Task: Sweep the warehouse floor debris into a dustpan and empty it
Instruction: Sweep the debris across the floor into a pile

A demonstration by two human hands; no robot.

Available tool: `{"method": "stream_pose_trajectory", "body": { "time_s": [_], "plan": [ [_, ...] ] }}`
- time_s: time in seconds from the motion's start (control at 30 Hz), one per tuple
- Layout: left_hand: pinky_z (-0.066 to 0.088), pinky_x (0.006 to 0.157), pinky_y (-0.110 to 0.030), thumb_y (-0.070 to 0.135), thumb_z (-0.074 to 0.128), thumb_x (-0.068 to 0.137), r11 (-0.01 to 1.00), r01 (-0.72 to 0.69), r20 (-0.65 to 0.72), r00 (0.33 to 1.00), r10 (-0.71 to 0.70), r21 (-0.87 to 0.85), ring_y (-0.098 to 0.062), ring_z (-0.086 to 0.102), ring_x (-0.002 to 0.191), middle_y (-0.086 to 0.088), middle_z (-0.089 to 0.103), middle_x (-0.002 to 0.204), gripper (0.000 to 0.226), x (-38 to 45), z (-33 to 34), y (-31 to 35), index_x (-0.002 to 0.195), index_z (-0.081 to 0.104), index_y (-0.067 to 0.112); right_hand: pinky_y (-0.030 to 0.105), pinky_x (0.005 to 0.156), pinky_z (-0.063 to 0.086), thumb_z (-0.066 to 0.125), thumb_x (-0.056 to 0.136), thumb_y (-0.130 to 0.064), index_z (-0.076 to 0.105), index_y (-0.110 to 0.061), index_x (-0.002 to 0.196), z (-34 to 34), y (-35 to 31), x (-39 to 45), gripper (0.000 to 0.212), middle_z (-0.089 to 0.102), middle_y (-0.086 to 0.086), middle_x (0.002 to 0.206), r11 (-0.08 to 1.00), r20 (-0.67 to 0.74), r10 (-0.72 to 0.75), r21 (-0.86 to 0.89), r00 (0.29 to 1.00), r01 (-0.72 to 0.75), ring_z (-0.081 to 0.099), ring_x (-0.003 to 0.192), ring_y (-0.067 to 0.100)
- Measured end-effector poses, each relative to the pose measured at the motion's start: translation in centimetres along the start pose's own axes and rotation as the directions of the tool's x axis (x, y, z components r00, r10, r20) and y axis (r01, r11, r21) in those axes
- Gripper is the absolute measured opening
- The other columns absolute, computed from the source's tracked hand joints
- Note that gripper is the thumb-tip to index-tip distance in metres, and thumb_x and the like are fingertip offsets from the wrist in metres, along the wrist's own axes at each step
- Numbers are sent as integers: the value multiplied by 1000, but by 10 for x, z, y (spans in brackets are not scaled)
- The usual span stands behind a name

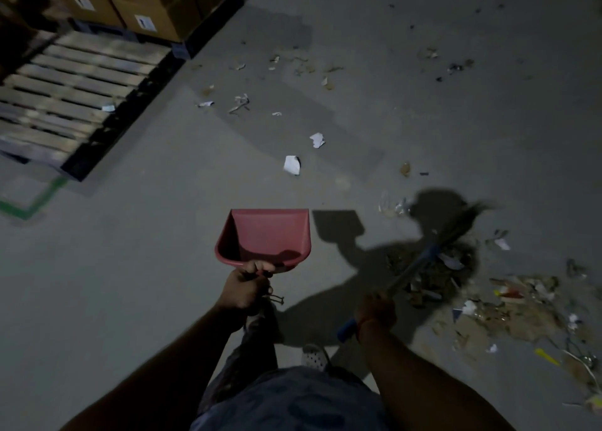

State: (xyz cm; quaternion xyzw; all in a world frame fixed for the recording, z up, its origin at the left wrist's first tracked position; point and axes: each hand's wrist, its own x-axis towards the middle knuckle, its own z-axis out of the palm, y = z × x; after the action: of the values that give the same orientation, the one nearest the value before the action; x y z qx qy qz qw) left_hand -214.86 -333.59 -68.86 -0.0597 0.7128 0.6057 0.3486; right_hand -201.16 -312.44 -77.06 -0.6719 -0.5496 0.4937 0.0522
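Debris [508,303] lies heaped on the grey floor [130,284] at the near right, with paper scraps [291,164] and smaller bits scattered farther off toward the middle and far right. At the centre, the left hand [242,289] has its fingers curled round the handle of a red dustpan [265,235], mouth pointing away, while the right hand [374,313] grips the blue-ended handle of a broom [420,264] whose blurred bristles reach into the pile's far edge. Far left, a wooden pallet [75,95] sits near stacked cardboard boxes [140,4].
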Motion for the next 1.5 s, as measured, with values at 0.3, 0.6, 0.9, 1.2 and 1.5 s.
{"method": "stream_pose_trajectory", "body": {
  "time_s": [0.3, 0.6, 0.9, 1.2, 1.5],
  "plan": [
    [32, 40, -18, -16, 43, 91, 998, 60, 37, 998, -60, -9, -15, 45, 39, -17, 57, 68, 28, 85, -46, 50, 105, 63, -2, 32, 93, 44, 54, 96, -7, 56, -5, 136, 87, -69, 6, 41, 62, 14, 130, 981, 134, -144, -107, 980, 159, 58, 116, 33],
    [31, 41, -18, -11, 44, 92, 997, 73, 2, 997, -73, -31, -17, 43, 43, -18, 57, 65, 28, 169, -133, 106, 102, 66, 4, 41, 74, 61, 62, 92, -4, 64, -35, 95, 218, -148, -22, 31, 69, 9, 110, 974, 398, -143, -107, 906, 201, 68, 94, 30],
    [30, 38, -16, -10, 44, 94, 995, 78, -50, 995, -81, -56, -15, 44, 40, -17, 56, 69, 26, 208, -163, 132, 102, 64, 5, 28, 49, 53, 58, 90, -1, 66, -16, 103, 309, -232, -27, 21, 69, 13, 85, 971, 536, -70, -158, 842, 181, 64, 55, 23],
    [27, 42, -18, -9, 47, 93, 989, 144, -68, 987, -146, -26, -16, 40, 44, -13, 52, 61, 24, 234, -169, 135, 103, 64, 5, 27, 47, 50, 57, 91, 3, 67, -9, 107, 331, -249, 9, 22, 68, 18, 92, 991, 462, 119, -9, 879, -130, 62, 57, 25],
    [30, 43, -17, -9, 48, 94, 992, 124, 115, 986, -125, 16, -16, 43, 42, -14, 54, 64, 24, 253, -103, 150, 100, 65, 7, 20, 57, 50, 47, 98, -12, 63, -2, 118, 241, -221, 63, 28, 66, 16, 117, 987, 203, 157, -63, 966, -147, 57, 67, 13]
  ]
}}
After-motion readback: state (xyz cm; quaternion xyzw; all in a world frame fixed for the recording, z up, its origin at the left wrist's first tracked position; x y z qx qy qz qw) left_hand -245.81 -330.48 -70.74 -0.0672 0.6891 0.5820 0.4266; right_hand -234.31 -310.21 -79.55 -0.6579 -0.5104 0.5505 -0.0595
